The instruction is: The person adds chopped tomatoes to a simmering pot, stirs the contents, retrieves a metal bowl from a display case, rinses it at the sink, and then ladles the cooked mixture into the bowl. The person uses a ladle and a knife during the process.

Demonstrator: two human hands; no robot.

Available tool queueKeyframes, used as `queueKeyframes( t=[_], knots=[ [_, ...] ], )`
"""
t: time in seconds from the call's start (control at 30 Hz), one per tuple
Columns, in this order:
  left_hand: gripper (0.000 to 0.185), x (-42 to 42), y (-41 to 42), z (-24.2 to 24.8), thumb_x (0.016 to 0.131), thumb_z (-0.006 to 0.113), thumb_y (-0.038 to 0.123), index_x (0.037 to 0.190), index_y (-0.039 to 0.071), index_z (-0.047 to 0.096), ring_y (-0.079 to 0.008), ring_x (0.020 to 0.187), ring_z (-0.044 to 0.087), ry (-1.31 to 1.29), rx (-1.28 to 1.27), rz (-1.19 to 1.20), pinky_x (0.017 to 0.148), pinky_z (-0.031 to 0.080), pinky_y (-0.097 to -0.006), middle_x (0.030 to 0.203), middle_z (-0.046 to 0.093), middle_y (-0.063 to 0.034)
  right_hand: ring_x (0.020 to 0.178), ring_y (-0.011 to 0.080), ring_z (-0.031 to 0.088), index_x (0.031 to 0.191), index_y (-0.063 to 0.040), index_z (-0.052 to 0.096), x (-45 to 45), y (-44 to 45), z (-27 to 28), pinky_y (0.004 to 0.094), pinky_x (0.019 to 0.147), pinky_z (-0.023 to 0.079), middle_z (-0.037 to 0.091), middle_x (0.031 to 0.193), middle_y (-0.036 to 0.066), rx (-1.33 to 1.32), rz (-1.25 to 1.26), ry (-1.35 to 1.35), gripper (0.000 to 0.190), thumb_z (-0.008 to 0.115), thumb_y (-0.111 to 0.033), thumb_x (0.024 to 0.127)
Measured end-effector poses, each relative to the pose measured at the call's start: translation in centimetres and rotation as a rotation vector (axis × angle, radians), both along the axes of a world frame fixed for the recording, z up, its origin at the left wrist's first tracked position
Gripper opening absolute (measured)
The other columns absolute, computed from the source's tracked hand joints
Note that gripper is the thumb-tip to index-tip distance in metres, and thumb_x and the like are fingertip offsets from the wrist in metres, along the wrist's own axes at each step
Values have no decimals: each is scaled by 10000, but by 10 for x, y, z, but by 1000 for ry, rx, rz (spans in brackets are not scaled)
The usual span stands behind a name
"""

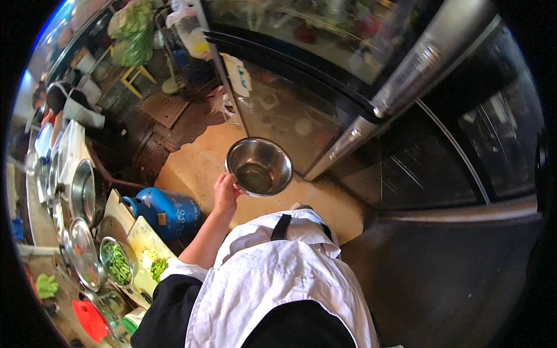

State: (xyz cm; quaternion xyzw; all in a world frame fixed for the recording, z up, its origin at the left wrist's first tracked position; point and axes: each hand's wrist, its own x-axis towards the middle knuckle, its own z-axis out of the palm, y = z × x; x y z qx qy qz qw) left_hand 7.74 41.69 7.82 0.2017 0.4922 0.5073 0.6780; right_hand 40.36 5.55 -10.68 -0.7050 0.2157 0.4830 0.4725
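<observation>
My left hand (228,191) grips the rim of a round stainless steel bowl (260,166), held out over the tan floor in front of me. The bowl looks empty or holds only a little liquid; I cannot tell which. My right hand is out of view. At my left, a cutting board (150,248) bears chopped green and pale yellow pieces. Beside it stands a metal bowl with cut green vegetables (117,262).
A blue gas cylinder (169,213) stands below the counter at left. Metal basins (87,191) line the counter, where another person (65,100) stands at the far end. A glass door (283,104) with a metal frame (383,100) is ahead and right.
</observation>
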Motion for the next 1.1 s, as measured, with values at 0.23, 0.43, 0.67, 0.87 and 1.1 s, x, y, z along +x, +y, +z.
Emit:
queueKeyframes(
  t=[0.23, 0.43, 0.67, 0.87, 1.1],
  knots=[
    [35, -8, 58, 4, 747, 480, 70, 713, 75, 473, -123, 468, 488, -80, 85, 59, 454, 460, -262, 585, 495, -25, 682, 221, 581, 871, -36, 574, 15, 76, -2, 299, 522, 472, 608, 813, 101, -52, 148, 2, 325, 532, -348, 794],
    [50, -39, 108, 15, 745, 492, 68, 704, 81, 468, -119, 436, 481, 70, 15, 102, 425, 464, -250, 556, 494, -25, 683, 224, 583, 872, -36, 571, 19, 151, 5, 299, 517, 472, 607, 820, 105, -80, 240, 5, 343, 538, -368, 795],
    [50, -83, 147, 13, 746, 507, 78, 721, 74, 464, -125, 429, 492, 127, -53, 95, 423, 465, -251, 547, 492, -32, 683, 227, 585, 873, -36, 567, -11, 176, 10, 300, 513, 471, 606, 828, 108, -110, 206, -34, 364, 545, -391, 796],
    [86, -140, 172, 10, 794, 521, 175, 795, 90, 504, -118, 477, 514, 170, -32, 59, 455, 475, -251, 593, 508, -24, 684, 229, 587, 875, -36, 563, -83, 153, 27, 300, 509, 471, 604, 836, 112, -145, 89, -73, 383, 551, -411, 797],
    [121, -205, 191, -11, 811, 526, 111, 714, 87, 459, -95, 482, 429, -21, -40, -11, 474, 426, -261, 568, 422, 18, 684, 232, 590, 876, -36, 559, -134, 171, 45, 301, 504, 470, 603, 844, 116, -239, 61, -64, 406, 558, -434, 798]
  ],
)
